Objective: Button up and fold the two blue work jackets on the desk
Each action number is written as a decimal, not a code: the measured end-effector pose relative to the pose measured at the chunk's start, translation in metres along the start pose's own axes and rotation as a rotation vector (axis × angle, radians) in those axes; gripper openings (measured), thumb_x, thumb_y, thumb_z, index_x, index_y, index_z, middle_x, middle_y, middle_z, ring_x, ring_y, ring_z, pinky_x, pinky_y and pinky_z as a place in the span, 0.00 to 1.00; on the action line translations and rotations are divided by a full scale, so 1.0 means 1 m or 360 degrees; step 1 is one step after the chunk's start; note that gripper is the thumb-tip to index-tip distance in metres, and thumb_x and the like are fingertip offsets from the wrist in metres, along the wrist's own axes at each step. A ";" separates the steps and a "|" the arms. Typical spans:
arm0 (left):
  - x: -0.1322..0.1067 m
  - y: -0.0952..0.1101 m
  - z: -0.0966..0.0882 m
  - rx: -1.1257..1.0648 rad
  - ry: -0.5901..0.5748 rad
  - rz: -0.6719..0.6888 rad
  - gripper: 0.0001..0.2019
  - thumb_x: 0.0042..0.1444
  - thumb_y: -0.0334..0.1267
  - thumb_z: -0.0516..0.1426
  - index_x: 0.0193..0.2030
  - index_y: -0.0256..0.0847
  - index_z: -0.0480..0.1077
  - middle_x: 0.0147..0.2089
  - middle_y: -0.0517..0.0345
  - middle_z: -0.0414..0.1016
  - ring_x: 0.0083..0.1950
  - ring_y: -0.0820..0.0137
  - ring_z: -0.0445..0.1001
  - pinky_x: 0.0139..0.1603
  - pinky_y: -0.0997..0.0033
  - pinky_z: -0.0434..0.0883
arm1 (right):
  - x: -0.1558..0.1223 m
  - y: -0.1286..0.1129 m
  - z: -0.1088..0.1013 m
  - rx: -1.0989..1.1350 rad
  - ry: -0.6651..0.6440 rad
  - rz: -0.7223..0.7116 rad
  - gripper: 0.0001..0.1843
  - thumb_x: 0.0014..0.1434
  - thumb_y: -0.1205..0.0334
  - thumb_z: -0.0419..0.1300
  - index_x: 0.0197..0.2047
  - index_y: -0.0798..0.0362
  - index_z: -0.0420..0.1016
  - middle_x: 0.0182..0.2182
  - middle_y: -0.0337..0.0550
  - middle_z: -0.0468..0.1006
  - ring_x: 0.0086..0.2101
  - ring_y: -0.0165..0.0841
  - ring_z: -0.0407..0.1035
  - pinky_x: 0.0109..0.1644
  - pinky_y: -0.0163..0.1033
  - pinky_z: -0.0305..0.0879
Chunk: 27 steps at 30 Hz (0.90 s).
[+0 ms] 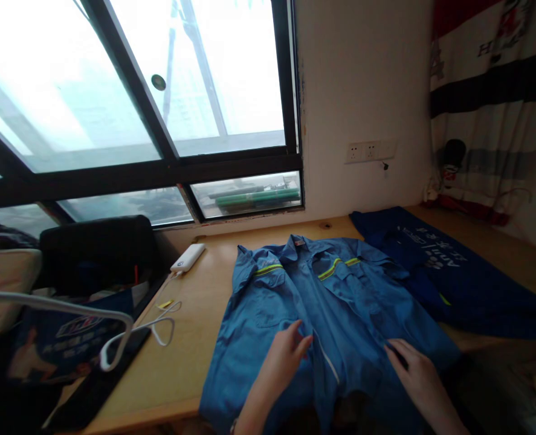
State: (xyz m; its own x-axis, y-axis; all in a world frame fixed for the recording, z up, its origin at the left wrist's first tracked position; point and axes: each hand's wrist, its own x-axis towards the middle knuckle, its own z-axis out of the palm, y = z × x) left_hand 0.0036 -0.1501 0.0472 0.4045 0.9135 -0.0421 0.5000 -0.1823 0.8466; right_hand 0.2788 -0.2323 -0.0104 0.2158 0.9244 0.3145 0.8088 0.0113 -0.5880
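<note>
A blue work jacket [268, 302] lies spread on the wooden table in front of me, its collar toward the window and its front partly open. Yellow-green reflective strips cross the chest, and a pale zipper edge shows along the opening. My left hand [286, 353] is at the left front panel by the zipper edge, thumb and fingers curled on the cloth. On the right front panel, my right hand [408, 360] has its fingers closed on the fabric. The jacket's lower hem hangs toward me in shadow, hard to make out.
A dark blue printed garment [458, 266] lies at the right. To the left, a white power bank [188, 258] with a cable sits on the table [190, 344]. Bags and a black case [98, 241] crowd the far left. Wall sockets [370, 150] and a window stand behind.
</note>
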 end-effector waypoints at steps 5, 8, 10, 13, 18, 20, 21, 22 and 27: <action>0.025 -0.041 -0.023 0.0767 0.0577 0.0113 0.22 0.56 0.43 0.45 0.53 0.32 0.61 0.53 0.44 0.65 0.55 0.61 0.61 0.54 0.59 0.59 | 0.023 -0.044 -0.026 0.0325 -0.0176 0.0084 0.19 0.56 0.52 0.48 0.38 0.55 0.74 0.37 0.49 0.75 0.40 0.36 0.69 0.43 0.36 0.64; 0.026 -0.066 -0.022 0.1195 0.0650 0.0041 0.25 0.55 0.45 0.45 0.57 0.34 0.57 0.60 0.47 0.55 0.62 0.57 0.49 0.57 0.52 0.52 | 0.036 -0.076 -0.033 0.0399 -0.0777 -0.0108 0.17 0.53 0.52 0.52 0.37 0.54 0.74 0.29 0.45 0.76 0.33 0.35 0.70 0.37 0.35 0.65; 0.021 -0.076 -0.018 0.1370 0.0635 -0.0008 0.25 0.56 0.47 0.44 0.58 0.38 0.56 0.62 0.50 0.53 0.62 0.56 0.47 0.57 0.50 0.50 | 0.051 -0.091 -0.024 0.0493 -0.1133 -0.0192 0.16 0.51 0.53 0.55 0.38 0.54 0.74 0.24 0.42 0.75 0.27 0.33 0.70 0.30 0.34 0.65; 0.011 -0.080 -0.015 0.1529 0.0600 -0.0015 0.26 0.57 0.48 0.41 0.59 0.40 0.54 0.62 0.52 0.50 0.63 0.56 0.46 0.57 0.51 0.50 | 0.088 -0.103 0.011 0.0837 -0.1264 0.0032 0.19 0.53 0.55 0.52 0.47 0.56 0.67 0.27 0.43 0.74 0.24 0.31 0.69 0.23 0.32 0.64; -0.003 -0.081 -0.017 0.1592 0.0559 0.0018 0.26 0.57 0.49 0.39 0.60 0.42 0.51 0.63 0.56 0.48 0.63 0.58 0.44 0.58 0.52 0.50 | 0.162 -0.124 0.089 0.1243 -0.1025 0.0396 0.27 0.57 0.62 0.49 0.59 0.50 0.48 0.29 0.41 0.72 0.22 0.29 0.69 0.24 0.34 0.67; -0.007 -0.083 -0.019 0.1581 0.0541 0.0030 0.26 0.57 0.49 0.39 0.61 0.43 0.50 0.64 0.57 0.47 0.64 0.59 0.43 0.58 0.53 0.50 | 0.185 -0.137 0.112 0.1245 -0.0980 0.0501 0.23 0.58 0.61 0.48 0.57 0.52 0.52 0.28 0.42 0.72 0.21 0.29 0.70 0.26 0.36 0.68; -0.008 -0.084 -0.020 0.1573 0.0534 0.0034 0.26 0.57 0.49 0.39 0.61 0.43 0.50 0.64 0.57 0.47 0.64 0.59 0.43 0.58 0.53 0.50 | 0.195 -0.144 0.121 0.1218 -0.0949 0.0555 0.20 0.58 0.60 0.48 0.54 0.55 0.57 0.27 0.43 0.72 0.21 0.30 0.70 0.26 0.36 0.68; -0.010 -0.084 -0.021 0.1563 0.0532 0.0036 0.26 0.57 0.49 0.39 0.61 0.43 0.49 0.64 0.57 0.47 0.64 0.59 0.43 0.58 0.53 0.50 | 0.205 -0.151 0.128 0.1190 -0.0916 0.0589 0.18 0.58 0.61 0.48 0.50 0.58 0.62 0.26 0.44 0.72 0.21 0.30 0.70 0.26 0.36 0.69; -0.012 -0.080 -0.023 0.1504 0.0544 0.0001 0.27 0.57 0.50 0.40 0.61 0.43 0.49 0.63 0.56 0.49 0.63 0.61 0.44 0.59 0.54 0.50 | 0.263 -0.167 0.133 0.1033 -0.0587 0.0582 0.11 0.52 0.66 0.55 0.39 0.62 0.68 0.23 0.45 0.73 0.27 0.34 0.71 0.28 0.35 0.68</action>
State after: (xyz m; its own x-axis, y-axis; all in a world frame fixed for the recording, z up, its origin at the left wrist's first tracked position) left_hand -0.0595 -0.1377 -0.0080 0.2376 0.9417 0.2382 0.9626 -0.2611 0.0722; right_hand 0.1273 0.0596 0.0711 0.1192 0.9768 -0.1778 0.2217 -0.2008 -0.9542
